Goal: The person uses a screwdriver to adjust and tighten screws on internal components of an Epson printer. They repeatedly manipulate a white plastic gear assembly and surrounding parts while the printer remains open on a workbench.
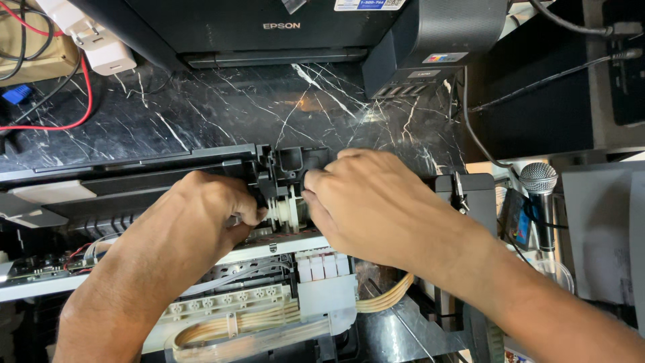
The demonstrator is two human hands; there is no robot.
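An opened black printer [134,185] with its cover off lies in front of me on a black marble-patterned table [222,107]. My left hand [208,212] and my right hand [366,198] both reach into its rear middle, pinching around a small white gear part [285,210] set in a black plastic bracket [292,165]. The fingertips are curled on the part and hide most of it. Below the hands sit the white ink cartridge block [326,282] and yellowish ink tubes [228,326].
A second, intact black printer [282,30] stands at the back, with its ink tank unit [437,40] on the right. A white power adapter [101,44] and red wires [74,114] lie at the far left. A microphone [539,195] stands at the right beside black boxes.
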